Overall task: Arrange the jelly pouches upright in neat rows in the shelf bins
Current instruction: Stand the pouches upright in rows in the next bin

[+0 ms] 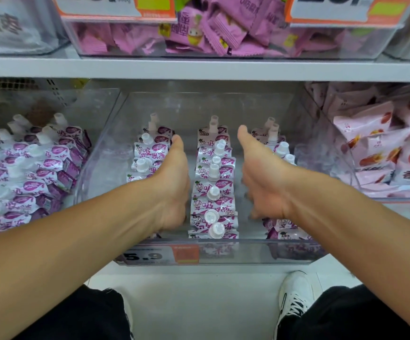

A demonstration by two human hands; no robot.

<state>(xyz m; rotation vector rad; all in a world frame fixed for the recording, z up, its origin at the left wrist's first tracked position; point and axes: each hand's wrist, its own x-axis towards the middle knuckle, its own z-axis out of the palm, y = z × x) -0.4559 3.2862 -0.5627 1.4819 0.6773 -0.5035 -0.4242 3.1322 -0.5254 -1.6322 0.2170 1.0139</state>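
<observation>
Three rows of jelly pouches (213, 182) upright in the clear shelf bin (223, 253), middle row between both hands, left hand (172, 190) against the left row, right hand (262, 177) against the right row, thumbs extended, fingers hidden so grip cannot be told, loose pouches (27, 173) in the left neighbouring bin, pink packets (383, 153) at the right.

purple-white jelly pouches (213, 192), upright rows, clear bin (223, 253)

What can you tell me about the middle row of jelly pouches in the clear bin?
The middle row of jelly pouches runs front to back down the centre of the clear bin. The pouches are glossy white and purple film with white screw caps, standing overlapped, caps toward the camera. The left hand and right hand flank it, thumbs up.
</observation>
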